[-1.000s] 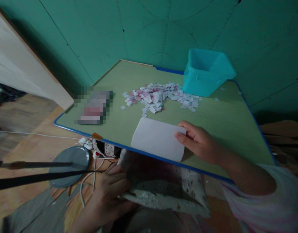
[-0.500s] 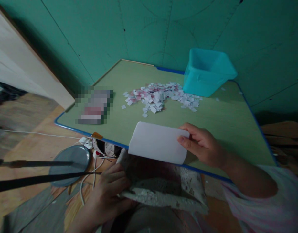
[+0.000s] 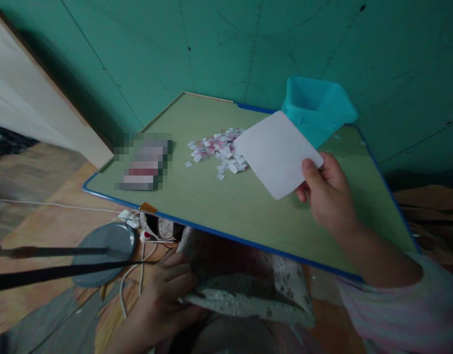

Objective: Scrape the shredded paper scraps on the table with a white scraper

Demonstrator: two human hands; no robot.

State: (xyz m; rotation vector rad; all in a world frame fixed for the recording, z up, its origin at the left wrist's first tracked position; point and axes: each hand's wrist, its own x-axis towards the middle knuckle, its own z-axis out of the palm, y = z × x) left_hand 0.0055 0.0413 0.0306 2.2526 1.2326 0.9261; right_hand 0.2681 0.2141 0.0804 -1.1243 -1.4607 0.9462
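My right hand [image 3: 327, 194] grips a white card [image 3: 278, 152] by its right corner, thumb on top and fingers underneath. Tilted above the table, the card covers part of a heap of small white and pinkish paper squares [image 3: 221, 150]. Below the table's front edge, my left hand [image 3: 171, 282] is closed on the left side of an open, patterned bag [image 3: 293, 285]. The bag's inside is dark, and what lies in it cannot be made out. Just behind the card stands a turquoise plastic bin [image 3: 320, 103], partly hidden by it.
The green table [image 3: 212, 206] has a blue edge and meets a green wall [image 3: 219, 44]. A pixelated flat object [image 3: 143, 164] lies at its left. On the floor, a round grey stool [image 3: 104, 253] and white cables [image 3: 123, 285] are at the left, beside dark straps [image 3: 64, 273].
My right hand has lifted the card from the table's front edge, forward over the paper squares, and turned it. My left hand stays at the bag.
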